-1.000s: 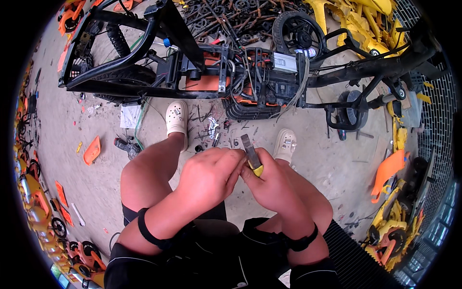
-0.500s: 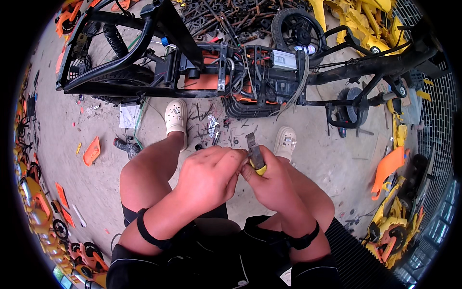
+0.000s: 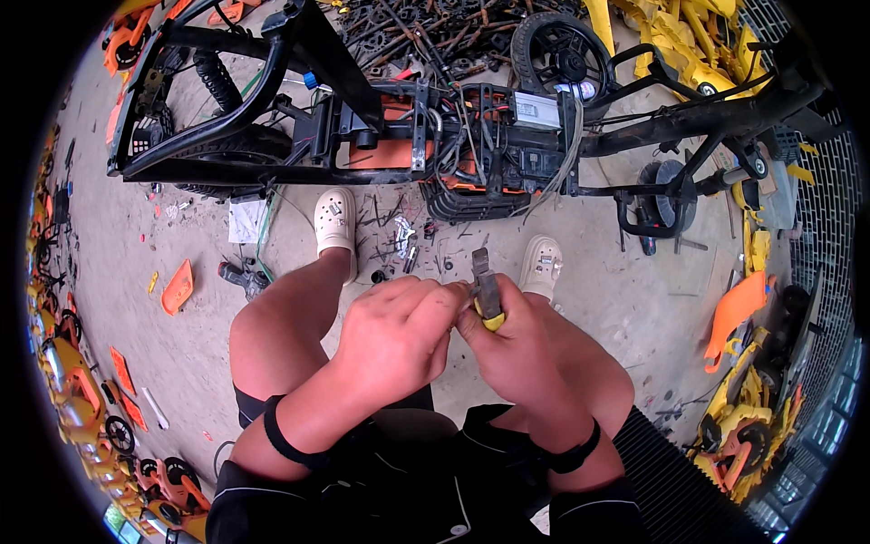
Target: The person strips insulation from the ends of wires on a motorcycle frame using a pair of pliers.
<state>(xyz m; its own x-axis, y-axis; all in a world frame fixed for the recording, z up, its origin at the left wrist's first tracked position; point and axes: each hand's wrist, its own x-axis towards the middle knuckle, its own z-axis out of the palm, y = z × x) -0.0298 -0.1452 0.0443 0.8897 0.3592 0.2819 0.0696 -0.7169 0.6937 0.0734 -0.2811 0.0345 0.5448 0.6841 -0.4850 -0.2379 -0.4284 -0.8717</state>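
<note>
My right hand (image 3: 515,343) is wrapped round a pair of pliers (image 3: 488,295) with worn metal jaws and yellow grips. The jaws point away from me, above my fist. Right beside them my left hand (image 3: 394,328) is closed, its fingertips pinched against the pliers and my right thumb. Whatever those left fingers hold is too small and too covered to name. Both hands are held over the floor between my knees.
Across the far side stands a stripped black scooter frame (image 3: 362,172) with exposed wiring. A cordless drill (image 3: 243,279) and an orange plastic panel (image 3: 178,287) lie at left. Yellow and orange body panels (image 3: 736,313) are heaped at right. A loose wheel (image 3: 560,63) sits beyond the frame.
Both hands keep their grip and place beside each other. The whole view has shifted slightly; the pliers appear a little to the right.
</note>
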